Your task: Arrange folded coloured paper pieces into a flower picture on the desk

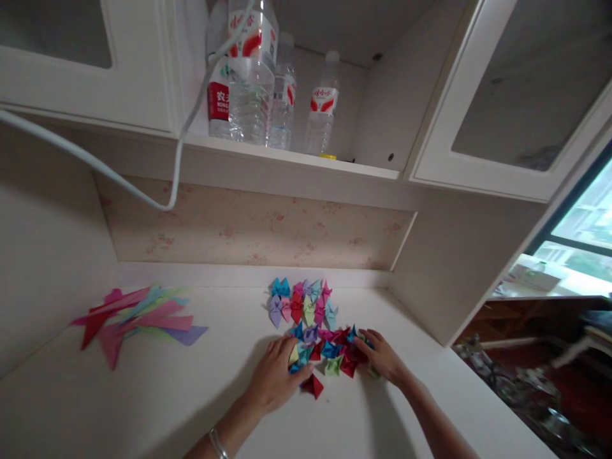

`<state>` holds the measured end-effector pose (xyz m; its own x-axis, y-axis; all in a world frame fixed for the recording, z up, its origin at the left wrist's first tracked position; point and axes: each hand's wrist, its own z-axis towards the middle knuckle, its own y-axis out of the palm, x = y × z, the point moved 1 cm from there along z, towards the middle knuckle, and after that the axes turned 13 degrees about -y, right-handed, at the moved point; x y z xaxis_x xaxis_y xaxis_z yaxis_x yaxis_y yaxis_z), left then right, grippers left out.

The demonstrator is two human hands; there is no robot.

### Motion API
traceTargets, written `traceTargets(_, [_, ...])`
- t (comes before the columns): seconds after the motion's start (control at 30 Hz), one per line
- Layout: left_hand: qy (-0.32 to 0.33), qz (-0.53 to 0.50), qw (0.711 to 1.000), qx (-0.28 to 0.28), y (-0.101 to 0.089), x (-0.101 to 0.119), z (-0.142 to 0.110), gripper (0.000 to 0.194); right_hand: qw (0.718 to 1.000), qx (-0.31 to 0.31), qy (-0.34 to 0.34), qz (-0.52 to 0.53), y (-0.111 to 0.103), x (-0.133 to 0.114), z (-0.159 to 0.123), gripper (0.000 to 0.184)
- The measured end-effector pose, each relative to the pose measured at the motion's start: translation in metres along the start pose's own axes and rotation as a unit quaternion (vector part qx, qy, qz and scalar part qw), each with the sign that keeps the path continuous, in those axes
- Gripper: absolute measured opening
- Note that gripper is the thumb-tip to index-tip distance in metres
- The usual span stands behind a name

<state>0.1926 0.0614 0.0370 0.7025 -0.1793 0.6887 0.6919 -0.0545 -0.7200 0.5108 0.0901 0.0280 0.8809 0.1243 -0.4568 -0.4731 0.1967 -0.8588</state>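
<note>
Between my hands is a cluster of small folded origami pieces (331,349) in red, blue, green, purple and pink, lying on the white desktop. My left hand (277,376) cups the cluster's left edge, thumb and fingers apart and touching the outer pieces. On the opposite side, my right hand (380,357) rests with its fingers stretched over the right edge, partly hiding pieces beneath. A red origami piece (313,386) lies at the front, by my left thumb. Just behind the cluster stand neat rows of similar origami (296,306), some resembling cranes.
A loose pile of flat, pointed coloured papers (138,319) lies at the left. Overhead, a cabinet shelf (287,156) carries several plastic bottles (322,105). A white cable (178,159) hangs in front of it. A side panel (430,268) bounds the desk's back right.
</note>
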Motion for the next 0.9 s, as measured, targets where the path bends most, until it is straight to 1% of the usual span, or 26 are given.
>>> traceTargets(0.17, [-0.002,0.052,0.998,-0.019,0.007,0.014,-0.013,0.085,0.994,-0.092,-0.05,0.032,0.01,-0.03,-0.008,0.076])
traceTargets(0.27, [0.008,0.086,0.995,-0.053,0.011,0.018,-0.015,0.094,0.991,-0.108,-0.081,0.025,0.014,-0.049,-0.015,0.081])
traceTargets(0.3, [0.011,0.097,0.993,-0.064,0.012,0.018,-0.015,0.095,0.99,-0.109,-0.086,0.017,0.016,-0.055,-0.017,0.084])
traceTargets(0.37, [0.014,0.115,0.99,-0.075,0.013,0.018,-0.015,0.089,0.989,-0.113,-0.092,0.001,0.02,-0.065,-0.022,0.088])
traceTargets(0.5, [0.029,0.115,0.991,-0.053,0.007,0.015,-0.017,0.072,0.985,-0.126,-0.117,-0.004,0.025,-0.084,-0.03,0.083])
traceTargets(0.63, [0.057,0.121,0.99,-0.043,-0.006,0.008,-0.024,0.065,0.975,-0.17,-0.145,0.02,0.018,-0.101,-0.035,0.082])
traceTargets(0.7, [0.062,0.134,0.988,-0.041,-0.014,0.001,-0.029,0.058,0.973,-0.168,-0.156,0.032,0.009,-0.103,-0.041,0.081])
traceTargets(0.77, [0.058,0.145,0.987,-0.035,-0.023,-0.008,-0.033,0.054,0.975,-0.147,-0.166,0.03,0.0,-0.097,-0.052,0.081])
traceTargets(0.83, [0.047,0.153,0.987,-0.022,-0.031,-0.019,-0.036,0.059,0.978,-0.121,-0.171,0.016,-0.006,-0.084,-0.069,0.084])
traceTargets(0.9, [0.036,0.158,0.987,-0.013,-0.034,-0.029,-0.039,0.07,0.979,-0.101,-0.178,0.002,-0.005,-0.068,-0.089,0.09])
